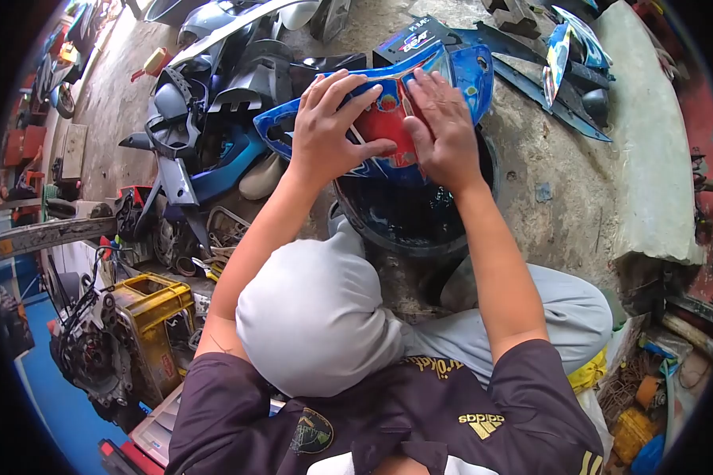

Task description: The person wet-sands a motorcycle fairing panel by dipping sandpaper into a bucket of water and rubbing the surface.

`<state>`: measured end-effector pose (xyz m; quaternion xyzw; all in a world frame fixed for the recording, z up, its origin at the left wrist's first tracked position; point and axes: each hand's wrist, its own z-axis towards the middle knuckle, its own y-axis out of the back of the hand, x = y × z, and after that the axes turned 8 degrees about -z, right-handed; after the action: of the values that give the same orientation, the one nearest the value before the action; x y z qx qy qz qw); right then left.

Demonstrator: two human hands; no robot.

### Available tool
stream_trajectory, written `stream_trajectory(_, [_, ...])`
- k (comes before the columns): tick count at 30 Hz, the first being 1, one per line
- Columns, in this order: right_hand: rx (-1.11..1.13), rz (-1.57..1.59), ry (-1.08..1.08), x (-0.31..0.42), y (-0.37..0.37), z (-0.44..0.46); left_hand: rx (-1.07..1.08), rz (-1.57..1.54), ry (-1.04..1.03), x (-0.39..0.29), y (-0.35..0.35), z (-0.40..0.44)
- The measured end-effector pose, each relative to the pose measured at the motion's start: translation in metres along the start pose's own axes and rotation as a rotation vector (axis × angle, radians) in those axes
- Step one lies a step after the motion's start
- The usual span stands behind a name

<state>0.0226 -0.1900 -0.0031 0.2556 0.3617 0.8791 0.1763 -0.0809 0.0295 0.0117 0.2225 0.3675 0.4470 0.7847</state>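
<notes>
A blue and red plastic panel (477,79) lies over the rim of a dark round basin (408,218) with dark liquid in it. My left hand (333,123) rests on the panel's left part, fingers spread, thumb pointing right over the red area. On the right part, near the panel's central ridge, lies my right hand (444,127), its palm down and fingers stretched out. Both hands touch the panel without wrapping round it. Whether something thin is under either palm is hidden.
Dark and blue body panels (214,170) are piled at the left. A black box (412,43) stands behind the basin. More blue panels (531,87) lie at the upper right. A yellow crate (154,297) and an engine part (95,348) are at the lower left.
</notes>
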Motion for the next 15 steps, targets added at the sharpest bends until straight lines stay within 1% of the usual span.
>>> stream_trajectory(1, [0.010,-0.085,-0.009,-0.005,-0.003,-0.004,0.008,-0.004,0.003,0.001,0.001,0.001])
stream_trajectory(2, [-0.002,0.016,-0.138,-0.013,-0.005,0.002,0.010,0.001,0.000,0.003,0.003,0.001])
stream_trajectory(5, [0.045,-0.007,0.002,-0.007,-0.008,-0.008,0.010,-0.019,-0.007,0.008,0.005,0.003])
stream_trajectory(6, [0.130,0.013,0.049,-0.009,-0.007,-0.012,0.010,-0.046,-0.010,0.014,0.007,0.003])
stream_trajectory(9, [0.201,-0.258,0.232,-0.039,0.010,0.004,0.030,-0.083,-0.058,0.022,0.011,0.007])
stream_trajectory(10, [0.210,-0.269,0.121,-0.046,0.009,0.008,0.042,-0.090,-0.077,0.022,0.011,0.007])
stream_trajectory(13, [0.187,-0.035,0.171,-0.035,0.011,-0.001,0.063,-0.112,-0.093,0.022,0.012,0.003])
stream_trajectory(14, [0.220,0.019,0.230,-0.027,0.012,-0.012,0.064,-0.117,-0.098,0.022,0.013,0.004])
stream_trajectory(15, [0.289,-0.043,0.334,-0.029,0.015,-0.016,0.073,-0.133,-0.102,0.021,0.013,0.005])
